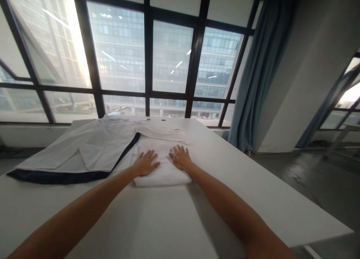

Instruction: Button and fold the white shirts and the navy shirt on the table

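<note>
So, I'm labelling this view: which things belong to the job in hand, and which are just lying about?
In use:
folded white cloth, under the left hand and right hand
white table beneath it

Apparently just around:
spread white garment with dark trim, untouched, though its role is unclear
blue curtain
windows

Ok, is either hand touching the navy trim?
No, your left hand and right hand both rest on folded white fabric, right of the navy trim.
</note>
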Demonstrator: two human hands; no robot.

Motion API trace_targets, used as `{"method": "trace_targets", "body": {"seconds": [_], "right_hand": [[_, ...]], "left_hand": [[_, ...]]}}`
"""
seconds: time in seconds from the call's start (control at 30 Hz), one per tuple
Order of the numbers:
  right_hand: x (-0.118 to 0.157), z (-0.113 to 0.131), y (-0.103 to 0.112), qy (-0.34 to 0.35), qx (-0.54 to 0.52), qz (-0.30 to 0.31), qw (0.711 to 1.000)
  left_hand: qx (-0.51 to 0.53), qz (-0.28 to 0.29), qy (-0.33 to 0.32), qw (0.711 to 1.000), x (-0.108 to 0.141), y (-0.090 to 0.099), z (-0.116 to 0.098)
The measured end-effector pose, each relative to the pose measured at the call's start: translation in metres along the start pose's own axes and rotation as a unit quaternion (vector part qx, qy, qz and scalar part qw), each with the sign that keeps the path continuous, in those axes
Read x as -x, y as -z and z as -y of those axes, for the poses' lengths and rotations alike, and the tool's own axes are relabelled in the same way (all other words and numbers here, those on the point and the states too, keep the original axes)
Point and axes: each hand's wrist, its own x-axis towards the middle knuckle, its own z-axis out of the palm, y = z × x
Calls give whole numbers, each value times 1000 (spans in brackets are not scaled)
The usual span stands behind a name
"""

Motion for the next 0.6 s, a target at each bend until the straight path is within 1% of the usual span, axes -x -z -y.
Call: {"method": "trace_targets", "body": {"seconds": [0.07,0.1,0.17,0.23,0.27,0.33,0.43,0.53,0.6], "right_hand": [[-1,5,6,-3,-16,-28,999],[4,7,8,11,-34,-30,999],[21,10,7,63,-64,-19,996],[42,11,1,109,-70,4,992],[52,11,-3,119,-68,17,990],[66,9,-10,118,-69,44,990],[73,9,-14,106,-75,59,990],[74,8,-11,104,-77,64,990],[77,5,-5,122,-75,70,987]], "left_hand": [[37,-16,-25,999,1,6,0],[65,-20,-46,997,5,7,0],[116,-15,-94,989,21,4,-3],[133,-7,-129,983,38,-2,-7],[131,-3,-137,982,45,-6,-9],[122,1,-143,982,54,-11,-12],[115,-3,-144,983,59,-14,-16],[121,-2,-137,983,64,-13,-20],[144,4,-136,980,70,-9,-23]]}}
